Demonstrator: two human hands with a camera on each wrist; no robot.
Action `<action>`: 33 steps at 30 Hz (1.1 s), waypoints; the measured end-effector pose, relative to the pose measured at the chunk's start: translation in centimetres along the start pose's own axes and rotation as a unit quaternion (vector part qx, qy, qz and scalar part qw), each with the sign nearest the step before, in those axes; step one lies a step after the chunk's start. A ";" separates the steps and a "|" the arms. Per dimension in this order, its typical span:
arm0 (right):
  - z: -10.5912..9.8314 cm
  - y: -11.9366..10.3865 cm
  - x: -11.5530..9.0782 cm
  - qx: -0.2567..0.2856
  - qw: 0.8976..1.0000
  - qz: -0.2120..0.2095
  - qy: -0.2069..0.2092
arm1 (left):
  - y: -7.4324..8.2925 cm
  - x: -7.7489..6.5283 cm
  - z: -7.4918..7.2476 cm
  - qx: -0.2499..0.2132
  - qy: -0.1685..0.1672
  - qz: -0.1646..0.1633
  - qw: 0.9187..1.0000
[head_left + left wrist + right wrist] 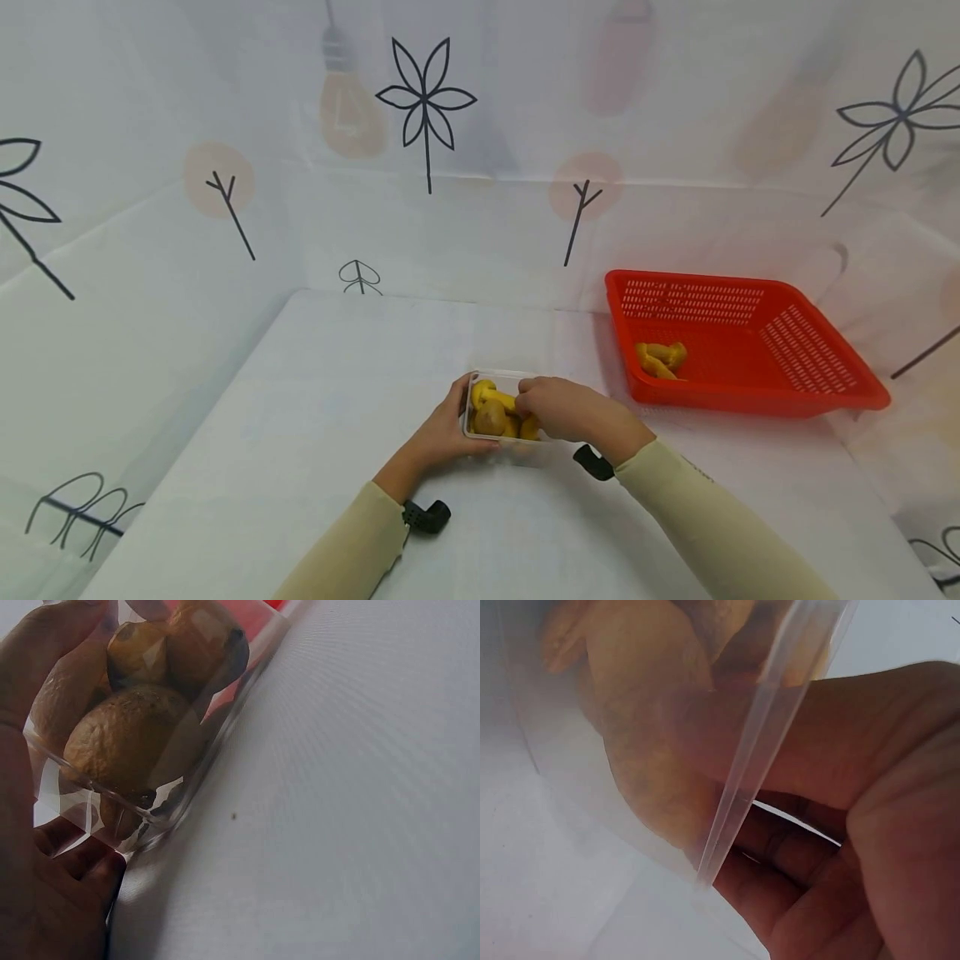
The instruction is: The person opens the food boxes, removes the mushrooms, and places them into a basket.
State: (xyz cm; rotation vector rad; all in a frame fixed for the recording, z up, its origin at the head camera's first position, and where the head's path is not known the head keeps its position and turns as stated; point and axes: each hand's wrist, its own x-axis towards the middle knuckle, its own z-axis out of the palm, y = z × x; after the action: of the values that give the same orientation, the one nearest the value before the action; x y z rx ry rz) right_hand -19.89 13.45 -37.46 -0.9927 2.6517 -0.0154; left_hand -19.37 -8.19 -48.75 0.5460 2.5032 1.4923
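Around the left end of a clear plastic box (pixel 517 454), my left hand (pixel 441 432) grips with thumb and fingers on its outer walls. Several knobbly yellow-brown ginger pieces (pixel 491 418) fill the box, and the left wrist view shows a large rounded one (pixel 131 739) against the wall. My right hand (pixel 566 410) reaches over the box's right side with curled fingers. Its thumb (pixel 780 742) presses on a long ginger piece (pixel 649 712) inside, pinching it near the wall. In the head view the fingertips are partly hidden behind the hand.
At the back right stands a red slotted plastic basket (pixel 750 400) with a few more ginger pieces (pixel 660 358) in its left corner. A white cloth (pixel 300 467) covers the table, and a printed white curtain (pixel 487 233) rises behind it.
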 end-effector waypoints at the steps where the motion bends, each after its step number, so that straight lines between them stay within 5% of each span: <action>1: 0.0 0.0 0.0 -0.005 1.000 -0.002 -0.001 | 0.0 0.0 0.0 0.000 0.000 -0.001 1.000; 9: -0.6 -0.8 -0.5 -0.057 0.998 -0.018 0.014 | 0.3 0.0 0.0 -0.005 0.001 -0.004 1.000; 33: -2.2 -1.1 -2.1 -0.045 0.999 -0.016 0.023 | 0.2 0.0 0.0 -0.007 0.000 0.008 1.000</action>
State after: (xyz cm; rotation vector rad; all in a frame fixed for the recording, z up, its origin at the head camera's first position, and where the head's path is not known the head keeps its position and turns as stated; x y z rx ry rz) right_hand -18.28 13.75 -34.60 -1.0768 2.6986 0.0742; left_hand -19.29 -8.10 -48.55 0.5644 2.4925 1.5153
